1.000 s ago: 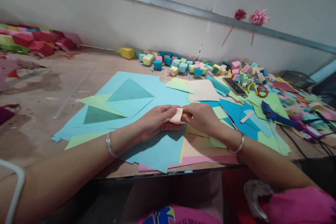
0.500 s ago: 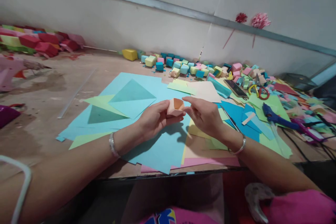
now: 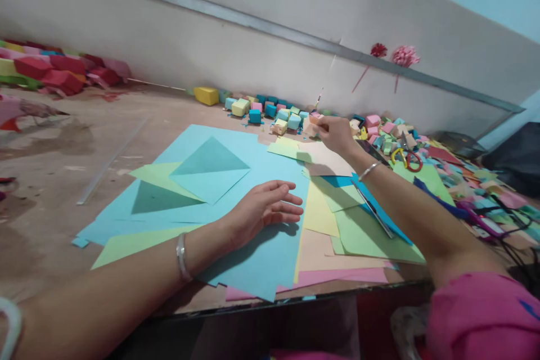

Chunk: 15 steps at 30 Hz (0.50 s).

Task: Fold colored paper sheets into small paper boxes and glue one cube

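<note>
My left hand (image 3: 264, 209) rests open over the light blue paper sheets (image 3: 236, 180) at the near middle of the table, fingers stretched and holding nothing. My right arm is stretched to the far side, where my right hand (image 3: 335, 134) pinches a small peach paper box (image 3: 315, 118) right at the row of small coloured paper boxes (image 3: 270, 109) by the wall. Green, yellow and pink sheets (image 3: 358, 230) lie under my right forearm.
Scissors with yellow and red handles (image 3: 407, 158), a phone (image 3: 371, 152), a blue glue gun (image 3: 434, 197) and paper scraps crowd the right side. Red and pink boxes (image 3: 54, 70) are piled at the far left. A clear ruler (image 3: 110, 160) lies on the wooden table (image 3: 63, 180).
Both hands held the peach box over the blue sheets. Now the right hand has carried it to the far row of boxes, and the left hand has let go and lowered, open.
</note>
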Each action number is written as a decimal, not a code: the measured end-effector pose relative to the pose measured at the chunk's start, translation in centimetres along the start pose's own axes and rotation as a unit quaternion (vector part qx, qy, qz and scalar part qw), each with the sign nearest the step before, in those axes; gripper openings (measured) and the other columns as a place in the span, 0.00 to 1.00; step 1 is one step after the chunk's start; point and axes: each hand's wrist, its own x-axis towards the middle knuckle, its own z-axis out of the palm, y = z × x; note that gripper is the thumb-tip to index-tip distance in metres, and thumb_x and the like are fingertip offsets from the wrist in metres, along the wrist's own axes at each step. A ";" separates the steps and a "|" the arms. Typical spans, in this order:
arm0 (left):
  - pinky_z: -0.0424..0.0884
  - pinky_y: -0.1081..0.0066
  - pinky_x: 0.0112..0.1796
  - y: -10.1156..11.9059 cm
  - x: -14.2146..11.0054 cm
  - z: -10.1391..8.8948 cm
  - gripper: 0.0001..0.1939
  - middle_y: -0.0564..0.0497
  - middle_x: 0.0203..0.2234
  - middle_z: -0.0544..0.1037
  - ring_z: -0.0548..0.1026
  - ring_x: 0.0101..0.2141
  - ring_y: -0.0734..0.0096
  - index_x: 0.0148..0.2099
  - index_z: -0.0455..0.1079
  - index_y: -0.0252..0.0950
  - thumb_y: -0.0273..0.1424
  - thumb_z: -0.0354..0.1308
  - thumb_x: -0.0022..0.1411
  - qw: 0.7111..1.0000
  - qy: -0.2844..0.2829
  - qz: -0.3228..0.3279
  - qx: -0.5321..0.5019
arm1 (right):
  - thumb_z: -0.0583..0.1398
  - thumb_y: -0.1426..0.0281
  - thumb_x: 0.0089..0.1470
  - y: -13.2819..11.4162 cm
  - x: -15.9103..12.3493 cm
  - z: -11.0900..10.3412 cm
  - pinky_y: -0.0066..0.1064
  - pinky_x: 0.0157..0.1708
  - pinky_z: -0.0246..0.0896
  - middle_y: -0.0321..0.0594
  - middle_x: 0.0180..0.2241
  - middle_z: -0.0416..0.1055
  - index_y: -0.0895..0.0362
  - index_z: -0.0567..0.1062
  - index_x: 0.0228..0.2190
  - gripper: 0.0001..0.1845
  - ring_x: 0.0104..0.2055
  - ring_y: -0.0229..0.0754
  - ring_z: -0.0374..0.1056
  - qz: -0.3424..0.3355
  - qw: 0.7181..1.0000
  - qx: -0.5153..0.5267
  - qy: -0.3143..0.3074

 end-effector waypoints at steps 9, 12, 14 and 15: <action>0.73 0.64 0.38 0.1 0.1 -0.5 0.19 0.42 0.36 0.77 0.77 0.33 0.66 0.47 0.68 0.32 0.35 0.65 0.57 1.000 -0.010 -0.008 0.010 | 0.53 0.75 0.54 0.6 3.5 6.3 0.30 0.29 0.45 0.45 0.28 0.73 0.66 0.78 0.30 0.14 0.28 0.34 0.59 0.045 0.994 -0.028 -0.099; 0.73 0.64 0.38 0.2 0.0 -0.4 0.18 0.43 0.35 0.77 0.77 0.33 0.67 0.46 0.69 0.32 0.34 0.66 0.55 1.000 -0.012 -0.014 0.013 | 0.53 0.75 0.54 0.4 3.6 7.1 0.29 0.29 0.46 0.47 0.31 0.75 0.66 0.79 0.35 0.15 0.30 0.36 0.63 0.048 0.993 -0.024 -0.107; 0.73 0.63 0.38 0.3 0.0 -0.4 0.18 0.43 0.34 0.77 0.77 0.32 0.67 0.45 0.69 0.32 0.33 0.67 0.54 1.000 -0.009 -0.007 0.021 | 0.54 0.75 0.54 0.4 3.7 6.8 0.29 0.30 0.48 0.49 0.35 0.76 0.64 0.79 0.40 0.16 0.33 0.40 0.65 0.040 0.994 -0.017 -0.100; 0.73 0.64 0.37 0.3 0.0 -0.4 0.17 0.44 0.34 0.77 0.77 0.32 0.67 0.44 0.70 0.32 0.33 0.66 0.54 1.000 -0.007 -0.001 0.029 | 0.54 0.75 0.54 0.3 3.7 6.4 0.29 0.30 0.50 0.49 0.37 0.77 0.63 0.78 0.41 0.16 0.35 0.42 0.66 0.033 0.995 -0.012 -0.096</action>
